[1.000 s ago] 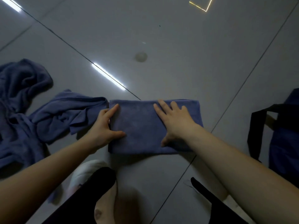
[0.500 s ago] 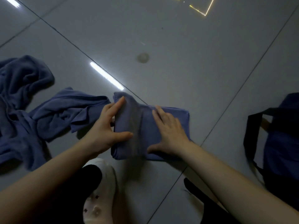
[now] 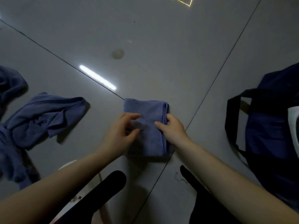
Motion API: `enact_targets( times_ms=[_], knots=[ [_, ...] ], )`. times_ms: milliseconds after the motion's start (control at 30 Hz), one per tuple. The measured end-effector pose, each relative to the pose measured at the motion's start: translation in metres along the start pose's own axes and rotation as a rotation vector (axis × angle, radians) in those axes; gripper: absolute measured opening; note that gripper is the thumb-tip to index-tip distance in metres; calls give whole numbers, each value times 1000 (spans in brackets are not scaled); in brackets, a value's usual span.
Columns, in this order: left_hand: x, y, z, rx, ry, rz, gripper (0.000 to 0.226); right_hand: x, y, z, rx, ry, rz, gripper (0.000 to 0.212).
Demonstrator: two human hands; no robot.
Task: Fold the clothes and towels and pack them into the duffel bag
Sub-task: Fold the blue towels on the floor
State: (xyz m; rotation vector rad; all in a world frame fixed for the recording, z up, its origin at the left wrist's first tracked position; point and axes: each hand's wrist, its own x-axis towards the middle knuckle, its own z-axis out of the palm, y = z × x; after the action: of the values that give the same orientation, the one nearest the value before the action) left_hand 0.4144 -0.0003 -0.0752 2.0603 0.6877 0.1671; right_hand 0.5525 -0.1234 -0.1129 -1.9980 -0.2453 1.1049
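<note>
Towel [image 3: 148,117] is seen folded into a compact block on the floor [image 3: 161,46], directly in front of the knees. It is judged soft, light and limp; the stacked layers at its right edge could slip apart, so it is best gripped across that edge with support beneath. The right hand [image 3: 173,129] is clenched on that layered edge; the left hand [image 3: 120,135] is held loosely curled above the left part, nothing grasped. Unfolded clothes [image 3: 42,118] are heaped well apart on the left. The duffel [image 3: 271,126] is placed at right, mouth open; its contents cannot be told.
</note>
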Motion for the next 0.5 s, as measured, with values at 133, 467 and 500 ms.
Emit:
enact_targets(
  times_ms=[133,467,500],
  knots=[
    [8,-43,-4,549,-44,428,45,-6,-8,-6,-139,64,-105,12],
    [8,-74,25,830,-299,372,68,-23,13,-5,-322,275,54,58],
    [9,-73,25,812,-295,371,68,-24,14,-5,-318,272,82,56]
  ],
)
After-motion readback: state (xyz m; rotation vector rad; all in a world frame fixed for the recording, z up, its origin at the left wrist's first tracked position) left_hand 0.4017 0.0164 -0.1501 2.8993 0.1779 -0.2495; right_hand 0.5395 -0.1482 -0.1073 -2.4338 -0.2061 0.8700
